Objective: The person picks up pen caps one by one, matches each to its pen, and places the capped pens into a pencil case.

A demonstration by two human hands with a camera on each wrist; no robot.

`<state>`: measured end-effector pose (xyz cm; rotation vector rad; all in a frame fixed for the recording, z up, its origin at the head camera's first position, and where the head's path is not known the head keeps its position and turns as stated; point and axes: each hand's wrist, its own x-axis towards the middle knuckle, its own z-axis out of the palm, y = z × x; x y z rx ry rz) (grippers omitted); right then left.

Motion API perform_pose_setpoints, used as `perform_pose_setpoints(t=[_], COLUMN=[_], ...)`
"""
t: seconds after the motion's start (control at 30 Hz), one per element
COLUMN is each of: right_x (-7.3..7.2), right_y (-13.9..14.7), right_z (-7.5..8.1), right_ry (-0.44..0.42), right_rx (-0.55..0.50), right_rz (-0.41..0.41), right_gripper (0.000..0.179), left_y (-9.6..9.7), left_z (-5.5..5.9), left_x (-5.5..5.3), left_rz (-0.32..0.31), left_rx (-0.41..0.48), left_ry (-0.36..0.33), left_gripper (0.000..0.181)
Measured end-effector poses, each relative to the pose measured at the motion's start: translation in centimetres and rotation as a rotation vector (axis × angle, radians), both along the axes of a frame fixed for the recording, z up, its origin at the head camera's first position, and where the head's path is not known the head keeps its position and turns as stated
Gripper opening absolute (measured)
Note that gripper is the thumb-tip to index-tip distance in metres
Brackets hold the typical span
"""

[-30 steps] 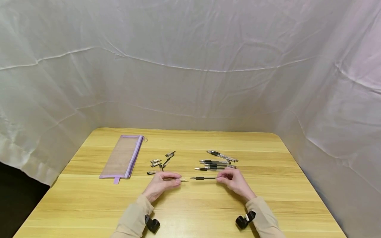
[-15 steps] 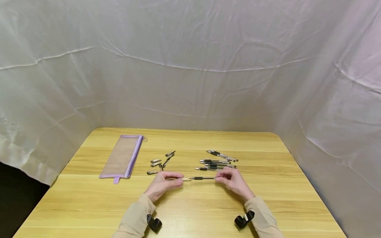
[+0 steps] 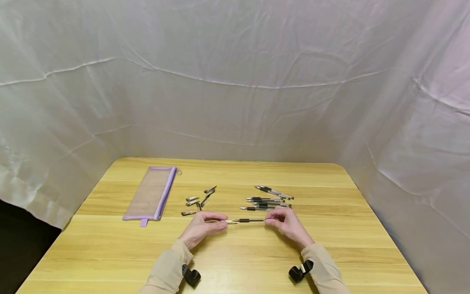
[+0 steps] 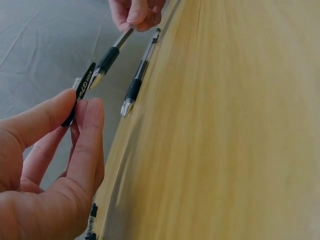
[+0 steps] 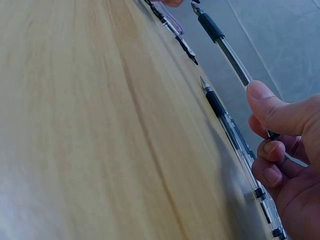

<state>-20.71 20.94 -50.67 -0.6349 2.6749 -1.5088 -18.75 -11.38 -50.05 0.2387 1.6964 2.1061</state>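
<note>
My left hand pinches a clear pen cap with a black clip between thumb and fingers. From the other side my right hand pinches the rear end of an uncapped gel pen with a black rubber grip. Pen and cap lie roughly in line above the table, the pen's tip at the cap's mouth; how far inside it sits, I cannot tell. Several more loose caps lie beyond my left hand. Beyond my right hand lie several uncapped pens, their tips pointing left.
A purple-edged mesh zip pouch lies flat on the left of the wooden table. Pale fabric hangs around the back and sides. Each sleeve carries a small black wrist camera.
My hands have come closer together. The pen moved slightly left and the cap slightly right, so the gap between them has closed.
</note>
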Motion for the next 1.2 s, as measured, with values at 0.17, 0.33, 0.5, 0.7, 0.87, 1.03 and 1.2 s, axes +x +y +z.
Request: perform_pose_setpoints(t=[0.17,0.33,0.5,0.7,0.87,1.03,1.2], right_x=[-0.1,0.0,0.6,1.8,1.2,0.2,-0.1], right_y=[-0.3,-0.7,-1.3,-1.8,-1.6,-0.7,-0.2], right_z=[-0.1,0.0,1.1,3.6,2.3,0.3,0.0], right_ry=[0.008,0.045,0.056,0.046,0.067,0.066,0.022], right_rx=[-0.014,-0.002,0.002,-0.024,-0.018,-0.03,-0.053], right_rz=[0.008,0.01,0.02,0.038,0.033,0.032,0.034], right_gripper=[0.01,0.009,0.007,0.008,0.008,0.009,0.012], left_y=[0.2,0.4,0.5,0.3,0.3,0.1,-0.1], left_z=[0.0,0.1,0.1,0.2,0.1,-0.1,-0.1], left_x=[0.0,0.1,0.1,0.1,0.0,0.0,-0.1], left_rz=[-0.003,-0.004,-0.002,-0.004,-0.007,0.002,0.019], left_rx=[0.01,0.012,0.013,0.012,0.026,0.023,0.016], left_ry=[0.005,0.006,0.004,0.0,-0.007,-0.022,-0.032], left_gripper=[0.042,0.042,0.042,0.042,0.042,0.041,0.04])
